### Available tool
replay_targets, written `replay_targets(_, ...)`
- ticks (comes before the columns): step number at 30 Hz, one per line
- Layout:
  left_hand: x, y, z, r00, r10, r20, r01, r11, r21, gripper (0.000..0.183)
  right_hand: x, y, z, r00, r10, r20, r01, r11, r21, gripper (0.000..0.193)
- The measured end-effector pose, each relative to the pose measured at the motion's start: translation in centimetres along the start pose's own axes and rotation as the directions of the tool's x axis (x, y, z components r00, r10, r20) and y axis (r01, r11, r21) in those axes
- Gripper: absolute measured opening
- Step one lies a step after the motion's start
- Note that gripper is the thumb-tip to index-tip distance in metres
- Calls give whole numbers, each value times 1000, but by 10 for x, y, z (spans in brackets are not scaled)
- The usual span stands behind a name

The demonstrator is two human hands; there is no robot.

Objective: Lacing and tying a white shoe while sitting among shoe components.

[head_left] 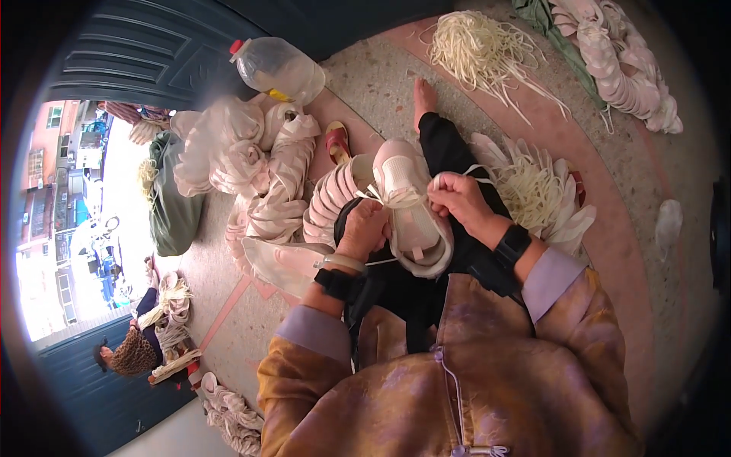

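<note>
Here's the speckled floor [365,80], widest of all, striped with pink bands, running under everything. Over on the left sits a big tumbling heap of pale pink shoe uppers [270,179], stacked and nested into one another. Farther left, there's a bulging dark green sack [175,221], a tuft of cream cords [147,179] at its side; what fills it is hidden. To the right, a mound of uppers [575,217] carries a tangle of laces [529,179] on top, and far off lies another lace pile [476,46], loose on the floor. At the far left, a clear plastic jug [278,67] with a red cap leans over; a yellow patch shows low on it, label or contents, I can't tell.

Now the centre: the pale pink shoe [403,171] is in the person's lap, toe pointing far, opening near. At its left edge, the left hand [365,227] has fingers and thumb pressed together on a white lace [369,192]; across on the right, the right hand [461,199] pinches that lace between thumb and finger. Smaller still, a red sandal [336,142] rests beyond the knees.
</note>
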State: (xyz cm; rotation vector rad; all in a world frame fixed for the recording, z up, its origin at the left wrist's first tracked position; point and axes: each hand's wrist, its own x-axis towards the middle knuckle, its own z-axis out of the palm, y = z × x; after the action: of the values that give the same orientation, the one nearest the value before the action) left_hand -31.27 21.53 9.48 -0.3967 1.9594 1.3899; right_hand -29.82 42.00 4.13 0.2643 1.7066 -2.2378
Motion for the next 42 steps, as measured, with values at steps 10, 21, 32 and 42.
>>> replay_targets(10, -12, -7, 6, 982, 117, -146, -151, 957, -247, 13, 5, -2, 1, 992, -71, -104, 79, 994, 78, 5)
replay_targets(21, -15, -16, 8, 994, 71, -87, -101, 905, -414, 14, -16, 5, 3, 992, -50, -113, 38, 994, -102, 8)
replay_targets(32, -27, -23, -1, 998, 64, -26, -69, 947, -314, 12, -12, 1, 7, 856, -517, 10, 398, 646, -652, 13)
replay_targets(42, -12, -18, 7, 989, 62, -136, -90, 974, -207, 16, -9, 7, 3, 946, -318, 56, 288, 753, -592, 19)
